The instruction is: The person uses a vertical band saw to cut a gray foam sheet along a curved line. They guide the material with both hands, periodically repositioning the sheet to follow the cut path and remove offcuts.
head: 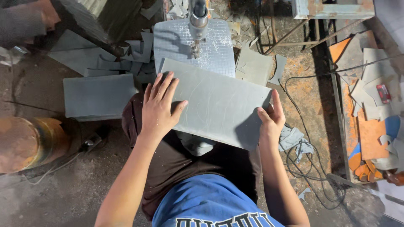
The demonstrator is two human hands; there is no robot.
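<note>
Blue shirt (pixel 210 201) and dark trousers (pixel 176 168) fill the near edge at 6 o'clock; both forearms reach up from there to a grey sheet (pixel 216 105). It lies tilted across the lap and onto the small ribbed worktop (pixel 219 50) of a cutting machine, its far edge just under the vertical blade (pixel 195 48) at 12 o'clock.

Judging from this, the step in hand is feeding the sheet to the blade; the edge looks lined up but uncut. The next move would call for a steady push toward 12 o'clock with both hands well apart from the blade.

Left hand (pixel 159 109) lies palm-down on the sheet's left part, fingers spread and flat, thumb out toward 3 o'clock, wrist straight with the forearm. Right hand (pixel 271 120) grips the sheet's right corner at 3 o'clock, thumb on top, fingers curled under the edge and out of sight.

Outward: a second grey sheet (pixel 99 96) on the floor at 9 o'clock, grey offcuts (pixel 134 59) at 11 o'clock, a rusty drum (pixel 29 141) at 8 o'clock. A tray of orange and grey scraps (pixel 370 126) stands at 3 o'clock, black cable (pixel 311 168) looped on the floor beside it. Another person's sleeve (pixel 21 23) shows at 10 o'clock.
</note>
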